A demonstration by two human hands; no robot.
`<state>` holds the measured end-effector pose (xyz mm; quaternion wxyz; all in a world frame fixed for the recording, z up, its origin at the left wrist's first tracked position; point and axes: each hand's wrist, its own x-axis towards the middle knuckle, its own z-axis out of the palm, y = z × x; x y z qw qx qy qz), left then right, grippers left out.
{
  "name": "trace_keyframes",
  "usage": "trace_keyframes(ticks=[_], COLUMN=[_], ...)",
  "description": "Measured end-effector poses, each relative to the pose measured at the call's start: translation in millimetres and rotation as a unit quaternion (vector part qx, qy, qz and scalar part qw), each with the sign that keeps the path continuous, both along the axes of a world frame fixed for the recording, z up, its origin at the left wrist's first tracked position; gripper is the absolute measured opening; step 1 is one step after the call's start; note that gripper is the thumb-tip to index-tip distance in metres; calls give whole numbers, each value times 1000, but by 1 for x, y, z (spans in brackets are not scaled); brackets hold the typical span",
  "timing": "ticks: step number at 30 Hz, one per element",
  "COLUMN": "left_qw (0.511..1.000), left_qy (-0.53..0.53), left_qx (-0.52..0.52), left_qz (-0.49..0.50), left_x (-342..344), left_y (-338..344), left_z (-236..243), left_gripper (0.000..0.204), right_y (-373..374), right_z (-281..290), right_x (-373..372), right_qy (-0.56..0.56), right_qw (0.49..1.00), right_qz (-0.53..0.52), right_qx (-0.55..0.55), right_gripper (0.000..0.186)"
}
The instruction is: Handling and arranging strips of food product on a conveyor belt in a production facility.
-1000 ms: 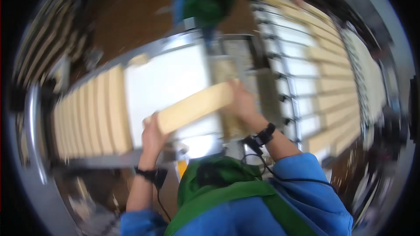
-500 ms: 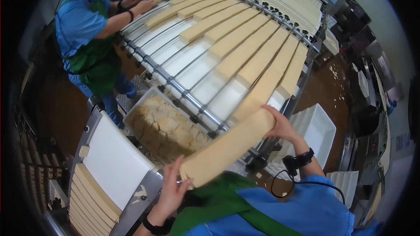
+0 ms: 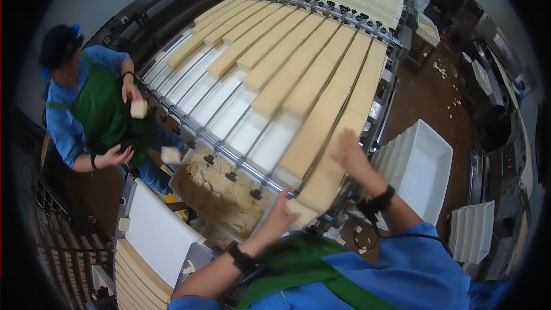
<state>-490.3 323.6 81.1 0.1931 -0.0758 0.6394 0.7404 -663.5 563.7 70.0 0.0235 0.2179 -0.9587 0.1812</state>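
Long rows of thin, pale yellow square sheets [image 3: 287, 46], which look like dough wrappers, lie in rod-divided lanes on a sloping white conveyor [image 3: 270, 146]. At the near end of the rightmost row [image 3: 322, 186], my left hand [image 3: 276, 218] grips a short stack of sheets [image 3: 302, 213], angled away from the row's end. Its fingertips are partly hidden by the stack. My right hand [image 3: 351, 158] lies open over the top of that same row, fingers stretched and slightly blurred.
Below the conveyor's front bar [image 3: 215, 140] stands a bin of sheet scraps [image 3: 221, 195]. A white tub [image 3: 427, 166] stands to the right. Another white belt [image 3: 155, 224] is at lower left. A co-worker [image 3: 94, 100] has one pale block [image 3: 138, 109]; another [image 3: 170, 155] appears in mid-air.
The long stack I held in both hands now lies in the rightmost lane, lengthening that row. Both hands have shifted onto it. The co-worker has turned away from the conveyor with pale blocks.
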Motion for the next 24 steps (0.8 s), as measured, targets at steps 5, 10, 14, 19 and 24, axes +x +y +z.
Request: trace_keyframes(ticks=[5,10,14,19,24], left_qw=[995,1000,1000,999,995], left_qy=[43,3,24,-13,-24], left_qx=[-86,-9,15,9,43], left_qz=[-38,-10,-5,-37,81], left_x=[-2,-6,-15,-2,14], left_y=[6,9,14,-8,-53], left_z=[11,15,23,21,35], left_gripper=[73,73,75,76,66], right_y=[-38,-43,-44,-44,-40], right_z=[37,47,43,49,42], right_x=[105,101,97,100,92], right_qy=[-111,-61,-1,14,62], right_qw=[980,982,977,961,963], right_qz=[133,143,189,268,261], right_qx=[-96,-110,-101,-69,22], right_gripper=[74,71,60,42,31])
